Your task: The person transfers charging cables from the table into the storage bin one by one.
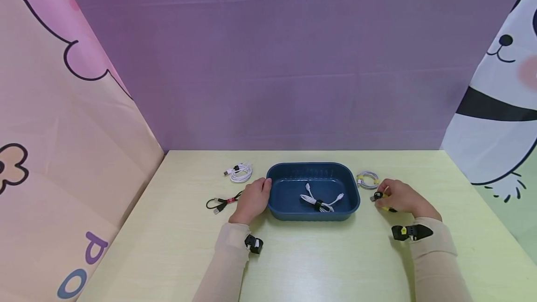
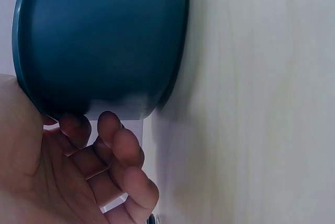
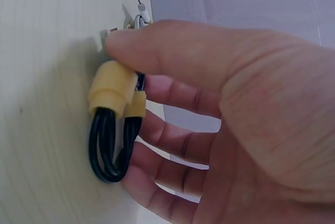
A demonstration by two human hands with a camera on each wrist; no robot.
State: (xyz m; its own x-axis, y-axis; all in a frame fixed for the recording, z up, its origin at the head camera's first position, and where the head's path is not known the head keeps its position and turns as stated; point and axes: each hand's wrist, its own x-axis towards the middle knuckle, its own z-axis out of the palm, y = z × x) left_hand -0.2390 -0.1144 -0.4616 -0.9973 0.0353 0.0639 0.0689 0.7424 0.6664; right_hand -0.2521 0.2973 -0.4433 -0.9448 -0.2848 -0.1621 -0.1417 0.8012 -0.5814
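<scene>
A dark blue plastic basin (image 1: 313, 216) stands mid-table with a white cable (image 1: 323, 205), bound by a black tie, lying inside. My left hand (image 1: 253, 201) grips its left rim; in the left wrist view, bent fingers (image 2: 128, 148) lie at the basin's outer wall (image 2: 104, 41), and the thumb tip is hidden. To the right of the basin, my right hand (image 1: 402, 197) pinches a coiled black cable (image 3: 110, 148) with a yellow strap (image 3: 112, 85) between thumb and fingers, just at the tabletop. The thumb covers part of its plug end.
A coiled white cable (image 1: 241, 173) lies behind my left hand, and a black cable with a red tie (image 1: 224, 203) lies left of it. A pale coiled cable with yellow ties (image 1: 368, 180) sits right of the basin. A purple backdrop (image 1: 268, 59) rises behind the table.
</scene>
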